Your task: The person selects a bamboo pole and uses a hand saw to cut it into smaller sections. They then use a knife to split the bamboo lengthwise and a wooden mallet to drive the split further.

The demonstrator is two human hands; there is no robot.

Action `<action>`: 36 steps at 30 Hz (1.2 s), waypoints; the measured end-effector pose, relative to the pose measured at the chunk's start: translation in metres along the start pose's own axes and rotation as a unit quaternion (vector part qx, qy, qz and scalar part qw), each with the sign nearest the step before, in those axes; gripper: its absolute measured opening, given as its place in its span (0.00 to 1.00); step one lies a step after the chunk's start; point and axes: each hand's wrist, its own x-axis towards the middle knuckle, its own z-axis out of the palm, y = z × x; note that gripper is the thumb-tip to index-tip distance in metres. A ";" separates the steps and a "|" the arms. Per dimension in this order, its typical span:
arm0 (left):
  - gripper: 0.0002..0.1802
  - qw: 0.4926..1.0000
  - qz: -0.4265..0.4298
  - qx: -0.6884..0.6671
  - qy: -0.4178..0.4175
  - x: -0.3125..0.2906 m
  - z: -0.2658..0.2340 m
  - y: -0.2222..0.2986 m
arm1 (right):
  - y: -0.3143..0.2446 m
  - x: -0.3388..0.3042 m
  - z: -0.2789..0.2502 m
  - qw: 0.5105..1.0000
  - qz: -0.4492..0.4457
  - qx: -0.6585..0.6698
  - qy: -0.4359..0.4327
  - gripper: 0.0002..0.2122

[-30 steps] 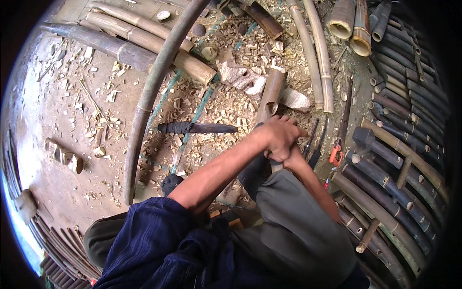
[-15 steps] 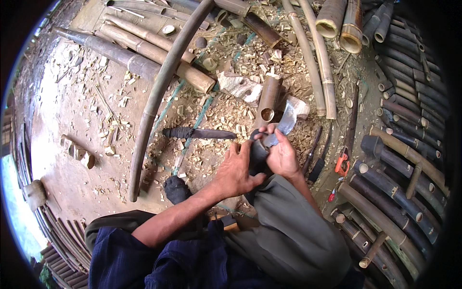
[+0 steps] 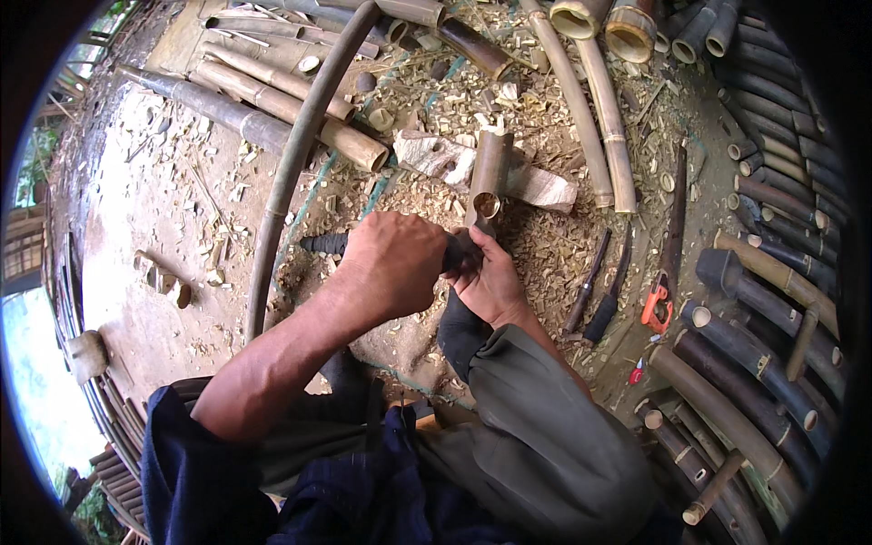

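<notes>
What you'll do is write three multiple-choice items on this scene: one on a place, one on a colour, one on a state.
1. Where does the short bamboo tube lie?
A. Across the pale wood block
B. In the person's lap
C. On the dark poles at the right

2. What colour is the handle of the small tool on the ground right of the hands?
A. Blue
B. Orange
C. White

3. What is the left hand doing?
A. Lying flat and open on the ground
B. Closed around a dark knife
C. Lifting the bamboo tube

Answers:
1 A, the tube rests on the block just beyond the hands.
2 B, the handle is bright orange against the dirt.
3 B, the fingers wrap the knife, whose dark end sticks out to the left.
</notes>
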 end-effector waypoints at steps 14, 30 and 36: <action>0.27 0.848 -0.230 -0.476 0.032 0.010 0.126 0.103 | -0.059 -0.005 -0.027 0.882 -0.042 -0.454 0.120 0.18; 0.08 0.962 -0.212 -0.077 0.155 0.007 0.049 -0.032 | -0.008 0.027 0.033 0.990 -0.060 -0.124 0.031 0.10; 0.04 0.979 -0.103 0.146 0.097 0.029 -0.014 0.016 | -0.012 0.020 0.030 0.994 -0.058 0.087 0.025 0.10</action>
